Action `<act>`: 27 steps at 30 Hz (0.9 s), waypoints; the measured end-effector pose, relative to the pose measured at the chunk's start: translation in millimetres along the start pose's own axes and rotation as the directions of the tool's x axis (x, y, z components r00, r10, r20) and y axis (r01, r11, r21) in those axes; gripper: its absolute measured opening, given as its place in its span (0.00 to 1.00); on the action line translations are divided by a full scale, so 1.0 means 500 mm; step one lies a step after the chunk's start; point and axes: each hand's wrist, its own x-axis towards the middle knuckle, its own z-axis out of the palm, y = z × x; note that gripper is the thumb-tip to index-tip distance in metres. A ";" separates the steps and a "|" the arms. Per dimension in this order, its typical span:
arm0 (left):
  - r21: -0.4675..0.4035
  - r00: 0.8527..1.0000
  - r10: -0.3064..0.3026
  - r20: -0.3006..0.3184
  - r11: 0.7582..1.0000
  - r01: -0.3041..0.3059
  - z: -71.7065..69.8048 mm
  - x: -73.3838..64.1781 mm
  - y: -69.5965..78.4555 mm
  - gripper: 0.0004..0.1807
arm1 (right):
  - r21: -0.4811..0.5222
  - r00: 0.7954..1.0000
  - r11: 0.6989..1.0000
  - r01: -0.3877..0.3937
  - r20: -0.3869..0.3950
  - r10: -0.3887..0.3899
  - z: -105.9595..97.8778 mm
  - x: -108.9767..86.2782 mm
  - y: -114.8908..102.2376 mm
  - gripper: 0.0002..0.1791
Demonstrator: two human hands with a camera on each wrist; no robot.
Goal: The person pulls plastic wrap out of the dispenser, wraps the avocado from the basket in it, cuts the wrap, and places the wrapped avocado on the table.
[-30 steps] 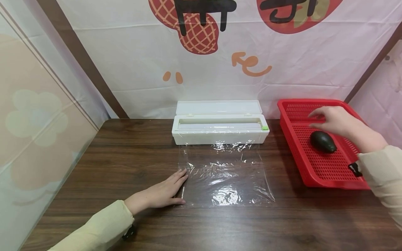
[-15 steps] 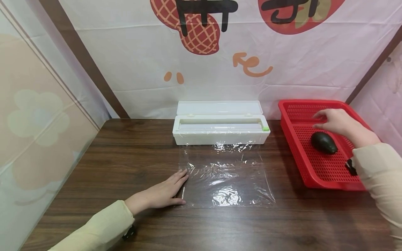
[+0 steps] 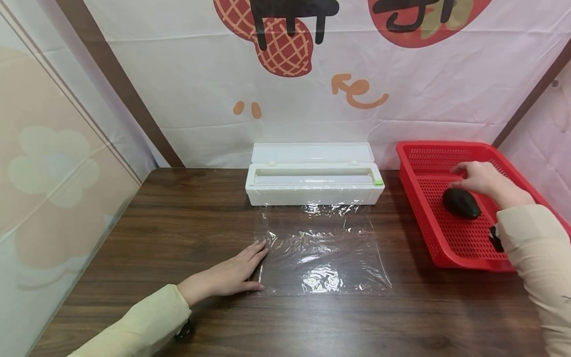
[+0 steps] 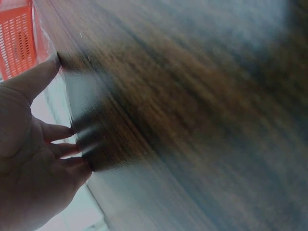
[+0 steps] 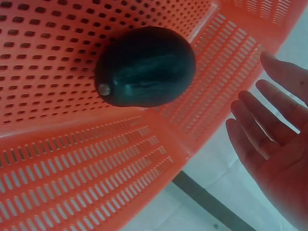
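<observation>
A dark avocado (image 3: 461,204) lies in the red basket (image 3: 439,250) on the right. My right hand (image 3: 486,181) hovers just beyond it, inside the basket's outline, with loosely bent fingers. In the right wrist view a gap separates the right hand (image 5: 276,130) from the avocado (image 5: 146,67). Clear plastic wrap (image 3: 321,258) lies spread on the table, drawn from a white wrap dispenser (image 3: 312,196). My left hand (image 3: 229,272) rests at the sheet's left edge, fingertips on it. The left wrist view has the left hand (image 4: 36,139) with fingers extended against the table.
The dispenser's lid (image 3: 314,152) stands raised at the back, and a green slider (image 3: 377,182) sits at its right end. A printed cloth (image 3: 200,84) hangs behind the brown wooden table (image 3: 187,213).
My right hand has come lower into the basket and closer to the avocado. The left hand and the wrap stay where they were.
</observation>
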 end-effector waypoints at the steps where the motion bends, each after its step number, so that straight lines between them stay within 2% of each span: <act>1: 0.000 1.000 -0.003 0.002 1.000 0.003 0.000 0.000 0.000 0.41 | -0.001 1.000 1.000 -0.003 0.003 0.003 0.002 0.001 0.003 0.25; 10: 0.009 1.000 -0.008 0.012 1.000 0.007 -0.002 0.004 0.001 0.41 | -0.013 0.998 1.000 -0.020 0.061 0.021 0.019 0.006 0.030 0.27; 27: 0.003 1.000 -0.010 0.007 1.000 0.010 -0.001 0.003 -0.001 0.41 | -0.008 0.990 0.998 -0.069 0.122 0.070 0.048 0.001 0.066 0.33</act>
